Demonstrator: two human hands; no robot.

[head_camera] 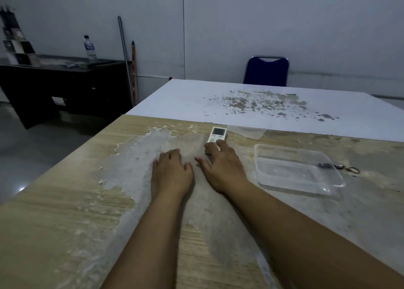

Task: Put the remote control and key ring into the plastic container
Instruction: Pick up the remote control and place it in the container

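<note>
Both forearms stretch over the surface (65, 223); right hand (220, 168) fingers (220, 143) spread atop the remote control (216, 134), not yet gripping. Left hand (172, 170) rests flat, fingers together. Best pinch its long edges, lift, carry rightward to the plastic container (328, 180); key ring (352, 169) lies beyond it.

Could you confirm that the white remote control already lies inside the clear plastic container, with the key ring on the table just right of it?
Not quite: in the head view the white remote control lies on the wooden table, left of the empty clear plastic container, under the right hand's fingertips. The key ring is indeed right of it.
</note>
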